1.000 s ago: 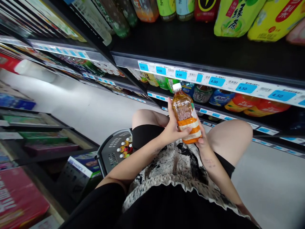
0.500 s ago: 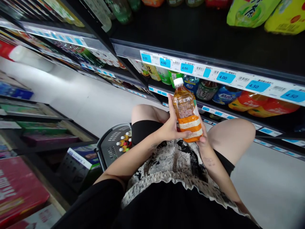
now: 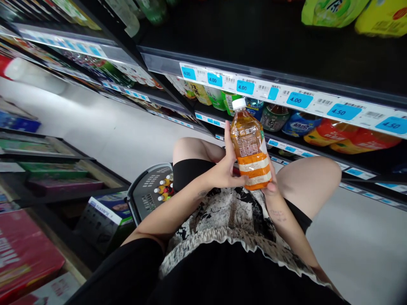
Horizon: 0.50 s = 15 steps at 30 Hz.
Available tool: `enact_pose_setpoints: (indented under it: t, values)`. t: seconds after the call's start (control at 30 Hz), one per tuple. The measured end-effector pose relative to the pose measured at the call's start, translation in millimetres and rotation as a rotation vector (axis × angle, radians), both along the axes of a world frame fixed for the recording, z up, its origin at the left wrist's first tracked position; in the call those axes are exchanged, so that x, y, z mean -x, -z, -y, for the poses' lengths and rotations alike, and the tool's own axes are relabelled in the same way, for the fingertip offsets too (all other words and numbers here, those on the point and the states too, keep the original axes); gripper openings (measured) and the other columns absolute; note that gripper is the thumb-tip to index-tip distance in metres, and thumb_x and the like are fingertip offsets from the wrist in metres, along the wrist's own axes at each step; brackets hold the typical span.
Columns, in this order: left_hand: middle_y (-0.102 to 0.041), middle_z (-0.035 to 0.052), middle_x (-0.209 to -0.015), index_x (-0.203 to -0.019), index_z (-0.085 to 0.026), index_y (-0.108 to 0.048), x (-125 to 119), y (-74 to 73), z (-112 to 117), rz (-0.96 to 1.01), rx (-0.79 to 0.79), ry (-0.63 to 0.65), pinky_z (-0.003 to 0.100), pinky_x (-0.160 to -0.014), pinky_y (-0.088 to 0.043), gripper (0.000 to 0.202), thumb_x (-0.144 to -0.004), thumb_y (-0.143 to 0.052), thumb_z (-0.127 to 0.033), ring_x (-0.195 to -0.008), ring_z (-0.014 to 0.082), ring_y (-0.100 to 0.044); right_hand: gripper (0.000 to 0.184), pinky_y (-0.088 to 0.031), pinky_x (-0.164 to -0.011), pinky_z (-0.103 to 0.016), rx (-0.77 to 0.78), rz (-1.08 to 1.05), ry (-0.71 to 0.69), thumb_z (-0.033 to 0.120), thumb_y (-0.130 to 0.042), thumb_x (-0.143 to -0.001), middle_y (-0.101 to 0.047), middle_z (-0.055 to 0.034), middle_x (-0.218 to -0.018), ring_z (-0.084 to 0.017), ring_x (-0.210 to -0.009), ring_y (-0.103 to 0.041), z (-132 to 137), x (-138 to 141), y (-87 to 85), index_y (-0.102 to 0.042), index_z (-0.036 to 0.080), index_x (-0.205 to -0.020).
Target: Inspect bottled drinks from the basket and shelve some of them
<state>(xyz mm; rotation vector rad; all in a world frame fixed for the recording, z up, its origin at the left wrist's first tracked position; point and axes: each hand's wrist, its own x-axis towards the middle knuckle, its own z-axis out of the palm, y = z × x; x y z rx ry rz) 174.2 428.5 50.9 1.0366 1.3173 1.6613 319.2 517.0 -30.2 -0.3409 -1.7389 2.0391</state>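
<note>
A large bottle of amber drink (image 3: pixel 249 146) with a white cap and an orange-and-cream striped label is held between my two hands, above my lap. Around its left side and lower front wraps my left hand (image 3: pixel 227 167), thumb across the label near the base. My right hand (image 3: pixel 271 184) grips the lower right side and base, its fingers partly hidden behind the bottle. The bottle leans slightly, cap towards the shelf, small print facing me.
Ahead, a dark shelf (image 3: pixel 254 78) carries price tags, with several drink bottles (image 3: pixel 302 123) on the level below. At my left knee stands a grey basket (image 3: pixel 149 182) holding several small bottles (image 3: pixel 163 188). Boxes (image 3: pixel 27 250) fill a rack on the left.
Both hands still hold the bottle, which has turned slightly, showing more of its printed side. My left thumb has shifted a little left on the label. The view has moved slightly.
</note>
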Motion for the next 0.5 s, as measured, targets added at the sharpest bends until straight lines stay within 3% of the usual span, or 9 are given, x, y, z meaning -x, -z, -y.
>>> enact_pose_setpoints:
  t: [0.2, 0.33, 0.4, 0.5]
  values:
    - [-0.012, 0.0105, -0.174, -0.158, -0.045, 0.029, 0.4, -1.2, -3.5, 0.042, 0.071, 0.095, 0.063, -0.107, -0.056, 0.159, -0.064, -0.099, -0.038, -0.148, 0.0496, -0.038, 0.147, -0.044, -0.12, -0.058, 0.048, -0.006, 0.068, 0.112, -0.043, -0.055, -0.031, -0.0104, -0.169, -0.039, -0.153, -0.034, 0.9, -0.9, -2.5, -0.005, 0.028, -0.169]
    - [-0.005, 0.0111, -0.174, -0.153, -0.043, 0.038, -2.2, -4.9, -0.4, -0.041, 0.082, 0.146, 0.064, -0.115, -0.049, 0.157, -0.07, -0.095, -0.042, -0.151, 0.0482, -0.034, 0.154, -0.038, -0.125, -0.059, 0.134, -0.06, 0.036, 0.108, -0.059, -0.05, -0.023, -0.0101, -0.172, -0.039, -0.155, -0.032, -1.6, -4.6, -3.8, -0.001, 0.03, -0.169]
    - [-0.001, 0.0121, -0.175, -0.149, -0.041, 0.044, -4.4, -12.7, 6.7, -0.069, 0.064, 0.176, 0.065, -0.12, -0.041, 0.154, -0.076, -0.091, -0.041, -0.154, 0.0464, -0.029, 0.155, -0.032, -0.128, -0.058, 0.141, -0.115, 0.024, 0.1, -0.072, -0.048, -0.019, -0.0094, -0.174, -0.039, -0.158, -0.026, -1.7, -12.7, -12.3, -0.005, 0.031, -0.169]
    - [0.007, 0.0134, -0.175, -0.148, -0.037, 0.047, -6.6, -34.8, 22.8, -0.104, 0.012, 0.186, 0.063, -0.126, -0.031, 0.152, -0.078, -0.088, -0.036, -0.158, 0.0437, -0.021, 0.15, -0.025, -0.131, -0.056, 0.07, -0.137, -0.04, 0.078, -0.091, -0.052, -0.02, -0.0103, -0.173, -0.037, -0.159, -0.023, -1.4, -27.8, -39.8, -0.01, 0.03, -0.169]
